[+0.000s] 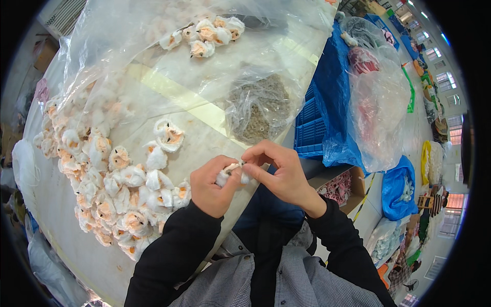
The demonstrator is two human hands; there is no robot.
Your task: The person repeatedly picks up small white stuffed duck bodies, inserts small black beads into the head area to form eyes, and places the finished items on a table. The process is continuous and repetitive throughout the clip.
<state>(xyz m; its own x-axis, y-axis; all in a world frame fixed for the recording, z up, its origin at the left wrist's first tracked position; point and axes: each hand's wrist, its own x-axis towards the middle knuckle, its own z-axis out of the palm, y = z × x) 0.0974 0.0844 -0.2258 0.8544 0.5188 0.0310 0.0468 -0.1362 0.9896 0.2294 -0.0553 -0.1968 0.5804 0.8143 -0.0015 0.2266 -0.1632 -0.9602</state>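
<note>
Close to the table's near edge, my left hand (215, 187) is closed around a small fluffy white plush piece (223, 177). My right hand (282, 174) meets it from the other side, thumb and forefinger pinched at the top of the piece. Something tiny and dark shows at those fingertips, too small to name. Left of my hands lies a heap of similar white and peach plush pieces (120, 203), several with small orange parts and dark spots. Just beyond my hands sits a clear plastic bag (261, 105) of small beige parts, maybe rings.
Clear plastic sheeting (117, 41) covers the far part of the pale table (202, 135); a smaller plush group (207, 35) lies there. To the right stand a blue crate (310, 125) with bagged pink material, a carton (358, 192) of pink pieces and a blue bag (398, 189).
</note>
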